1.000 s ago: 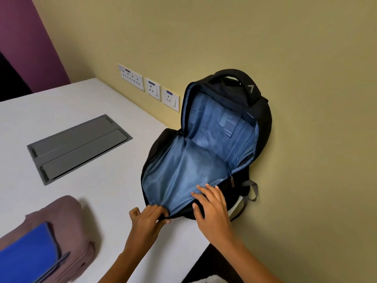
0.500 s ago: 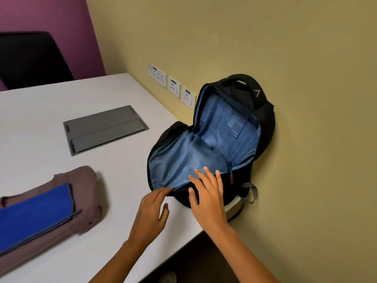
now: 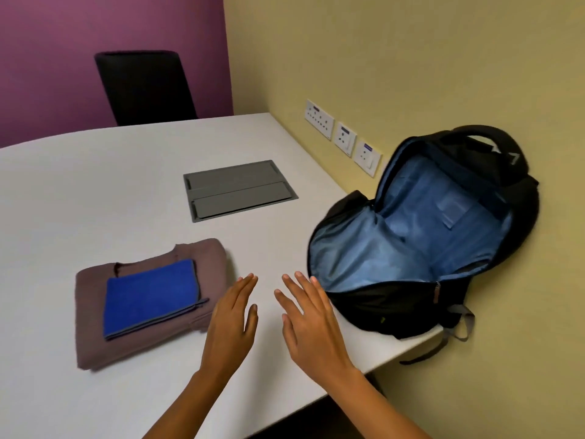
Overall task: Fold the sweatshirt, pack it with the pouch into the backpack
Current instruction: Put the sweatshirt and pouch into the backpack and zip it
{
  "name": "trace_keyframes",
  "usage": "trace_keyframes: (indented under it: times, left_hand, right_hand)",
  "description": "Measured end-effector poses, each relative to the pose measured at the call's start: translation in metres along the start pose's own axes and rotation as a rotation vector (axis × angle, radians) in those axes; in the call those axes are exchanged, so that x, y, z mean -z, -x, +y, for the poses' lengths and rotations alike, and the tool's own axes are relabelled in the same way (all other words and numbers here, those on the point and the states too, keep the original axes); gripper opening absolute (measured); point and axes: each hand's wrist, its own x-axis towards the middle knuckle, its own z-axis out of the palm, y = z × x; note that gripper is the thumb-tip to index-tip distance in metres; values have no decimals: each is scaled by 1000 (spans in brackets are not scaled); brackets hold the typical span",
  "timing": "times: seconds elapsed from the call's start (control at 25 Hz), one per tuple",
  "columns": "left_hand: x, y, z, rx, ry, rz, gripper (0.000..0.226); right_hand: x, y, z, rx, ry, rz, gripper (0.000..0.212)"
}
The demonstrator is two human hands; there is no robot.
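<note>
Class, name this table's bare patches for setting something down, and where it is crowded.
Bare: the far table between chair and grey hatch; the strip between sweatshirt and hatch. Crowded: left hand and right hand fill the gap between sweatshirt and backpack.

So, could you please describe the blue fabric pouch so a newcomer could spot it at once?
Start at the white table; on its near left lies a folded mauve-brown sweatshirt. Flat on top rests the bright blue rectangular fabric pouch, grey zip along its near edge, more vivid than the pale blue lining of the open black backpack.
</note>
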Motion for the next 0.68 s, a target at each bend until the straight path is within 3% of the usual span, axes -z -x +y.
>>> trace_keyframes:
  times: [0.24,0.44,0.52,0.68]
  left_hand:
    - [52,-14,-118,215,-196,-30,61]
    - [68,-6,-206,294,-348,-177,84]
    - [71,3,-226,301,-414,-223,80]
    - [71,6,-228,336,-423,-254,68]
  right_hand:
    - [-83,-65,-59,48,-51,-93,42]
    - [-148,-114,-104,66,-60,-205,44]
    - [-167,-127,-112,127,-29,-277,44]
    - [-192,-162,-113,225,-21,-398,66]
